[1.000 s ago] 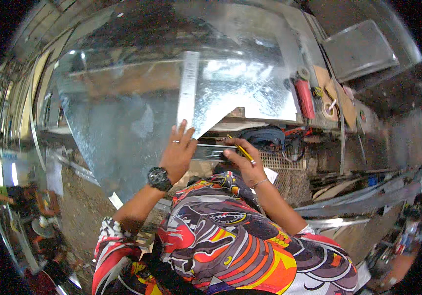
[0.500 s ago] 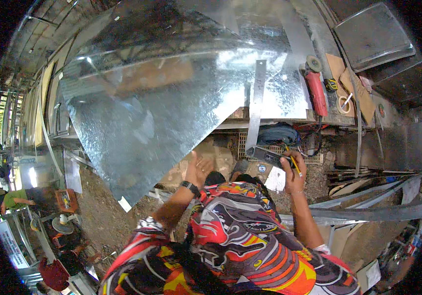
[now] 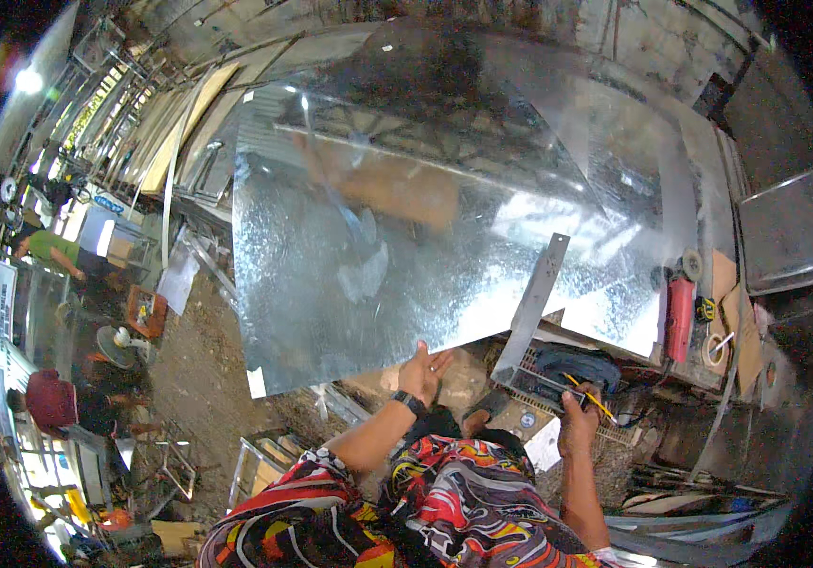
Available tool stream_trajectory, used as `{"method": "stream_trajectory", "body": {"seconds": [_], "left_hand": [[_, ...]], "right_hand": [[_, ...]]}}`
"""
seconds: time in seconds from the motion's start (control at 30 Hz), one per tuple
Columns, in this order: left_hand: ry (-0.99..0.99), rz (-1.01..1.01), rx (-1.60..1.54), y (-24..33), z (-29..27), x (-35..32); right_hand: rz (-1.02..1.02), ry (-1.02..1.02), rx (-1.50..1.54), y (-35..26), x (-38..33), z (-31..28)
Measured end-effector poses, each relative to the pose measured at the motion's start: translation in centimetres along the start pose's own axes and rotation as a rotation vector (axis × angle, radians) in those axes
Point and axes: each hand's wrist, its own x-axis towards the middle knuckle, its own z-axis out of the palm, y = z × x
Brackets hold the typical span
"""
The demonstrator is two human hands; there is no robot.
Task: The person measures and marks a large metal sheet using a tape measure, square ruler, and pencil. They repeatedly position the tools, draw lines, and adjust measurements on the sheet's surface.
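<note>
A large shiny sheet of metal (image 3: 359, 275) lies over the work table, and its near left corner hangs out past the table's front. My left hand (image 3: 420, 374) is at the sheet's near edge, fingers spread; whether they touch the metal I cannot tell. In my right hand (image 3: 578, 421) is the short arm of a steel square (image 3: 527, 317), its long blade pointing away and reaching over the sheet's near edge. A yellow pencil (image 3: 600, 405) also sticks out from between the right fingers.
Right of the sheet lie a red angle grinder (image 3: 679, 317), a yellow-black tape measure (image 3: 705, 310) and a tape roll (image 3: 715, 349). A dark bundle (image 3: 572, 367) sits below the table's front edge. Two people, one in green (image 3: 51, 249), one in dark red (image 3: 51, 402), are far left.
The view has swung, so the sheet, table and tools appear turned and lower right. My left hand stays by the sheet's near edge. My right hand still holds the square and pencil.
</note>
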Motion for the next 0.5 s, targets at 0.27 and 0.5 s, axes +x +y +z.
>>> {"method": "stream_trajectory", "body": {"seconds": [0.27, 0.5], "left_hand": [[-0.251, -0.364, 0.146, -2.4, -13.0, 4.4], [-0.786, 0.68, 1.768, 3.9, -2.9, -0.9]], "right_hand": [[-0.038, 0.009, -0.031, 8.3, 0.6, -2.2], [0.126, -0.036, -0.125, 6.7, -0.3, 2.3]]}}
